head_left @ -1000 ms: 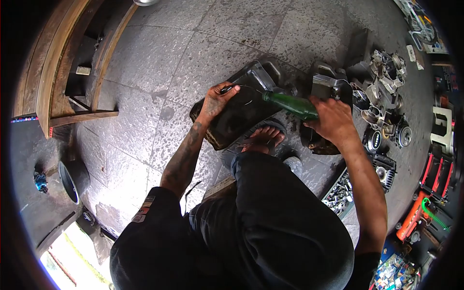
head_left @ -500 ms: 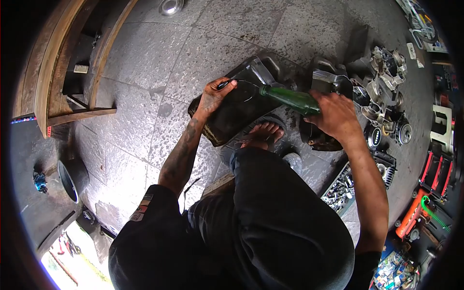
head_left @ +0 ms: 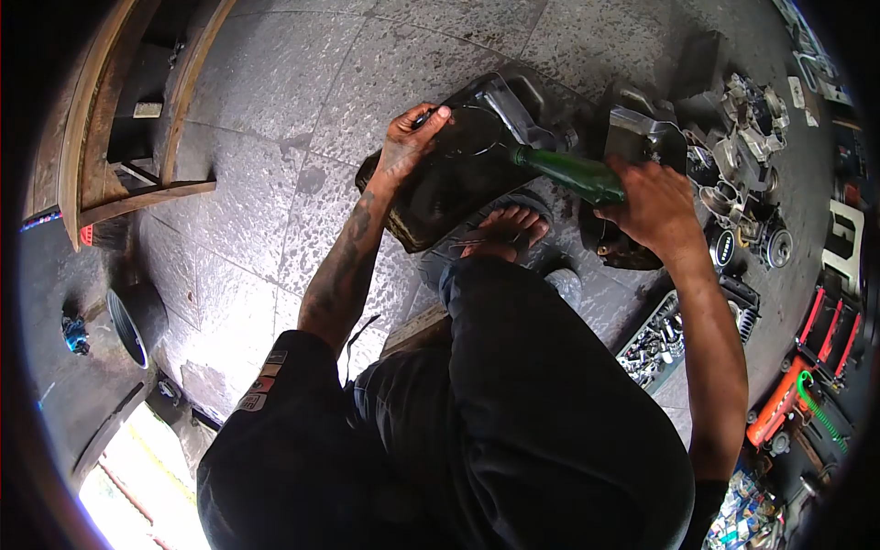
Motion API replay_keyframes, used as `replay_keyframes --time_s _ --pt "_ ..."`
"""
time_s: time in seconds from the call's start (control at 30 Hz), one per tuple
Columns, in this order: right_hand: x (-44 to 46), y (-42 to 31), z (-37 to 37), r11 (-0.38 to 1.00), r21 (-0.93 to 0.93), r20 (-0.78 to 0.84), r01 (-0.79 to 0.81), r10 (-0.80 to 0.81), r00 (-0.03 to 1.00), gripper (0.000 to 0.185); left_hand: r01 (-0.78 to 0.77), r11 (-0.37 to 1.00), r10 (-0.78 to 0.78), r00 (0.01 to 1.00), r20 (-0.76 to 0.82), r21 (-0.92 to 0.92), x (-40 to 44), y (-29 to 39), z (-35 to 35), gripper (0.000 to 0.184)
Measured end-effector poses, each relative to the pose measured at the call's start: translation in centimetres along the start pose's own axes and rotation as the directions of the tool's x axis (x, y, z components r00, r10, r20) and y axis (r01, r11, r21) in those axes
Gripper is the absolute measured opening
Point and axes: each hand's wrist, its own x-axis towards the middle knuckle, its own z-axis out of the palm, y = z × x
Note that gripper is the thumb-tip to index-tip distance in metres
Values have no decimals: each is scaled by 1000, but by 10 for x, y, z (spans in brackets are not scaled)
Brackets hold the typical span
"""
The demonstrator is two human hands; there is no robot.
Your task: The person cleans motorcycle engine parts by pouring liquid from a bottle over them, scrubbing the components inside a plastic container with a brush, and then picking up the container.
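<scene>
Well, right hand (head_left: 656,207) closed round green bottle (head_left: 574,174).

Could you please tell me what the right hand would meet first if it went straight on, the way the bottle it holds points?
Leading with the green bottle, the right hand would probably meet the thin curved rim just ahead, then the left hand; depth is unclear, so it might miss the rim.

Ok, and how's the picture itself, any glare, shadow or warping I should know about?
In the head view, fisheye warping bows the wooden frame and blackens the corners; also in the head view, strong glare whitens the floor at left; same head view, the dark pan loses detail in shade, while the green bottle reads fairly clearly.
</scene>
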Motion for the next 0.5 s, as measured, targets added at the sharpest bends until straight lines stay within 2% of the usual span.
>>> replay_keyframes --time_s 0.1,0.2,0.27,0.33,0.4,0.5 --pt "2 -2 -1 1000 26 58 -6 5 998 53 -10 999 11 1000 14 -50 3 -1 -2 21" --pt "4 3 8 1000 9 -38 28 -27 999 51 -3 996 6 1000 28 -94 7 -6 -5 22" --pt "6 3 10 1000 21 -13 15 -15 1000 59 -4 994 6 1000 16 -111 6 0 -1 21" --pt "7 0 3 1000 21 33 4 -5 999 59 3 991 -2 1000 7 -131 4 -1 1 21" --pt "7 -3 0 1000 18 75 -8 6 997 59 -20 971 23 1000 7 -240 8 -3 2 23" --pt "5 -4 -1 1000 6 22 10 -11 1000 49 -35 946 41 999 12 -321 11 -6 4 24"
